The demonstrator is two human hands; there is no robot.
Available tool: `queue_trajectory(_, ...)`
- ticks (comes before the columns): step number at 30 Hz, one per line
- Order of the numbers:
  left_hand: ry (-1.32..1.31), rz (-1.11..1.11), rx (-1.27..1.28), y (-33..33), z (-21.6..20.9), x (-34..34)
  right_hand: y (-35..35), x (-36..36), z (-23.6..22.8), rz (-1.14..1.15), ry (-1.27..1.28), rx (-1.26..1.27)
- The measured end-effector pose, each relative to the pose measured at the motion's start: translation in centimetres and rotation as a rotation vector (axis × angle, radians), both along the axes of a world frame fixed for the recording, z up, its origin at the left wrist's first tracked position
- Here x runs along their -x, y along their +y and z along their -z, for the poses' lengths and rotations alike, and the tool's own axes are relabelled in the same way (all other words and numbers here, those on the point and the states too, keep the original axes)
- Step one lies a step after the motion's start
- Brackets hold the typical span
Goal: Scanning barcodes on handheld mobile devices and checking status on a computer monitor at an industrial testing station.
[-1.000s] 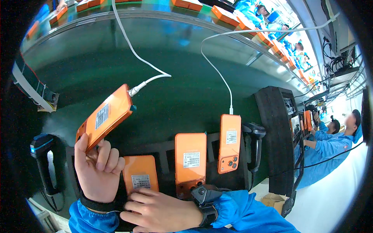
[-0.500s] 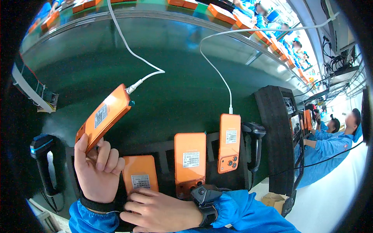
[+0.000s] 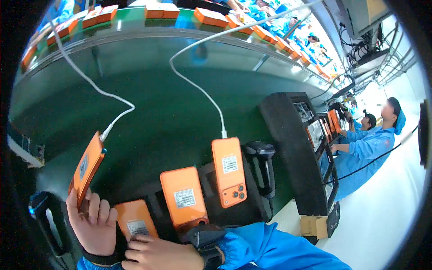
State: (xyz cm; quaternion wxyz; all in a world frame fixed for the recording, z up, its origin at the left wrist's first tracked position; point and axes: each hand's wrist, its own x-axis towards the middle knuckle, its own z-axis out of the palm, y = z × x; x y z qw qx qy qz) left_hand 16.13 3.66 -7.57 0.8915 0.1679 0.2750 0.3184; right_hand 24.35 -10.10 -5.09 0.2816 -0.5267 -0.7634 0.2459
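My left hand (image 3: pixel 95 229) grips the lower end of an orange smartphone (image 3: pixel 85 168) and holds it raised and tilted. A white cable (image 3: pixel 101 90) is plugged into its upper end. My right hand (image 3: pixel 164 254) lies with its fingers over the lower part of a second orange phone (image 3: pixel 130 210), a pale label showing on its back; the thumb is hidden. Beside it, a third orange phone (image 3: pixel 180 180) rests back up on a black holder (image 3: pixel 209 177), its cameras partly covered by my wrist strap. Farther right, another orange phone (image 3: pixel 225 150) has a white cable (image 3: pixel 200 86) plugged in.
Handheld scanners stand at the left (image 3: pixel 45 220) and right (image 3: pixel 264 168). A black rack (image 3: pixel 285 135) with compartments is at the right, near a cardboard box (image 3: pixel 313 226). A person in blue (image 3: pixel 371 150) works beyond it. Orange boxes (image 3: pixel 210 17) line the far side.
The whole view has swung, so things appear farther left and lower. The phone in my left hand now appears steeper and more edge-on. My right hand stays over the same phone.
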Motion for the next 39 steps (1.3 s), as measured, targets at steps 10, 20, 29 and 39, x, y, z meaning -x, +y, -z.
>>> queue_trajectory(10,-0.018,0.086,-0.103,0.7,0.8,0.4,-0.1,0.1,0.0,0.032,0.042,-0.014)
queue_trajectory(20,0.206,-0.077,0.018,-0.6,-0.9,-0.9,-0.6,0.1,0.6,0.091,0.072,-0.07)
queue_trajectory(29,0.049,0.055,-0.075,0.2,0.9,-0.1,-0.5,-0.3,0.7,0.097,0.106,-0.016)
queue_trajectory(39,-0.012,0.145,-0.048,0.4,-0.3,-0.2,0.8,-0.6,0.4,0.087,0.147,0.073)
